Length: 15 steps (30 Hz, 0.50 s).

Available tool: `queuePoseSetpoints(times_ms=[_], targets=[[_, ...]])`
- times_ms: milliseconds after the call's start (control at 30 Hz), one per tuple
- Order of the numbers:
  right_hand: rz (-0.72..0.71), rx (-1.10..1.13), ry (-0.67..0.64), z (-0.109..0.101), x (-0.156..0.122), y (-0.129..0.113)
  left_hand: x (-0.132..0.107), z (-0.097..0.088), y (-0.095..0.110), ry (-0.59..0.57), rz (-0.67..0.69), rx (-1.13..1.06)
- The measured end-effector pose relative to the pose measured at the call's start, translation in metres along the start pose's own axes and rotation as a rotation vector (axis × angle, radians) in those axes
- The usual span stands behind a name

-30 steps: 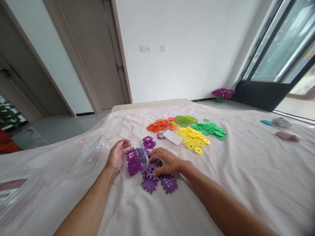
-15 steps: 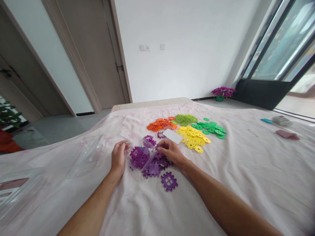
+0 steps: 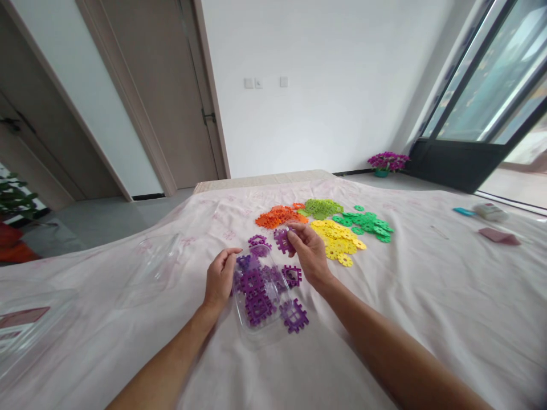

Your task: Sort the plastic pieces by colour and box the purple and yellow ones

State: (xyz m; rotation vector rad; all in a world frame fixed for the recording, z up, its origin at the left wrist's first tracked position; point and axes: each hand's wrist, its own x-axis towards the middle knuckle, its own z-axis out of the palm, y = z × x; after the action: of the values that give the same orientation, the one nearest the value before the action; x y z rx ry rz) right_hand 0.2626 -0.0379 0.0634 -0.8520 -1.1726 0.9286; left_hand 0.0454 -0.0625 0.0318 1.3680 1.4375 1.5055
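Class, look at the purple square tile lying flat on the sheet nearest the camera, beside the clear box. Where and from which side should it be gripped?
Probably pinch two opposite notched edges of the purple tile, coming from above on its right: it lies flat on the sheet, and the clear box crowds its left edge.

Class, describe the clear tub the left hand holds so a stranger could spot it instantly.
On the pale bedsheet, look just nearer than the coloured piles. The clear tub is held by the left hand, the only tub with purple pieces inside.
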Motion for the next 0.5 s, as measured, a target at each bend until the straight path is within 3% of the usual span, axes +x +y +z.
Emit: queuePoseSetpoints(times_ms=[100,233,300,433,500], targets=[[0.055,0.005,-0.245,0.008,-0.01,-0.014,-0.006,0.005,0.004,-0.046,0.014,0.037],[0.069,-0.198,-0.598,0.011,-0.018,-0.023,-0.009,0.007,0.006,-0.082,-0.005,-0.018],[0.038,-0.288,-0.622,0.009,-0.017,-0.022,-0.009,0.007,0.005,-0.084,-0.001,-0.035],[0.003,-0.277,-0.472,0.003,-0.01,-0.017,-0.008,0.007,0.002,-0.103,0.001,-0.038],[-0.017,-0.305,-0.467,0.002,-0.008,-0.017,-0.008,0.007,0.001,-0.112,0.001,-0.065]])
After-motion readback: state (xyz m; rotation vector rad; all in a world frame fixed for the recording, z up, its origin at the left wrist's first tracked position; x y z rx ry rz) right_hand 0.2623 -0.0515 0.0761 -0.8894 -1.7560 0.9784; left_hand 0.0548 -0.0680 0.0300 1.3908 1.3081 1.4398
